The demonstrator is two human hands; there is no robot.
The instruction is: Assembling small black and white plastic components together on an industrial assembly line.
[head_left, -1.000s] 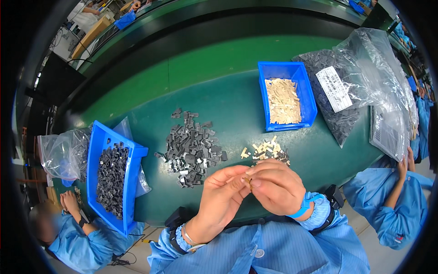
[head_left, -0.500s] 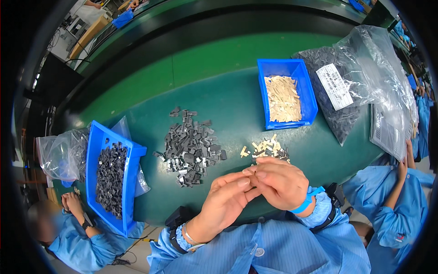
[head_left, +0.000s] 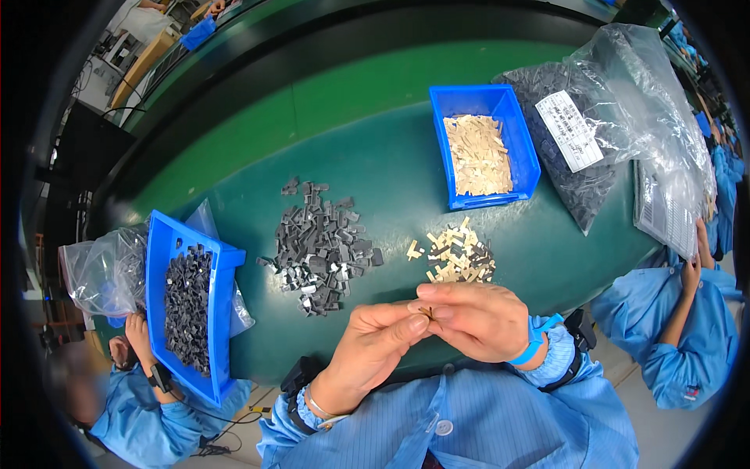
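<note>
My left hand [head_left: 376,338] and my right hand [head_left: 486,319] meet over the near edge of the table. Between their fingertips is a small, thin, dark brownish piece [head_left: 427,313], mostly covered by the fingers. Both hands pinch it with thumb and fingers. Just beyond my right hand lies a small heap of cream and black pieces [head_left: 457,254]. Farther left spreads a larger pile of small dark grey and black parts [head_left: 320,246], some with shiny faces.
A blue bin [head_left: 537,176] of flat cream strips [head_left: 478,156] stands at the back right, beside a clear bag of dark parts [head_left: 578,187]. At left, a tilted blue bin [head_left: 226,313] holds black parts [head_left: 187,305]. People in blue sleeves sit on both sides.
My right hand's fingers have spread a little and the dark piece now shows between the fingertips. At left, the other person's hands have come apart, one rising to the blue bin.
</note>
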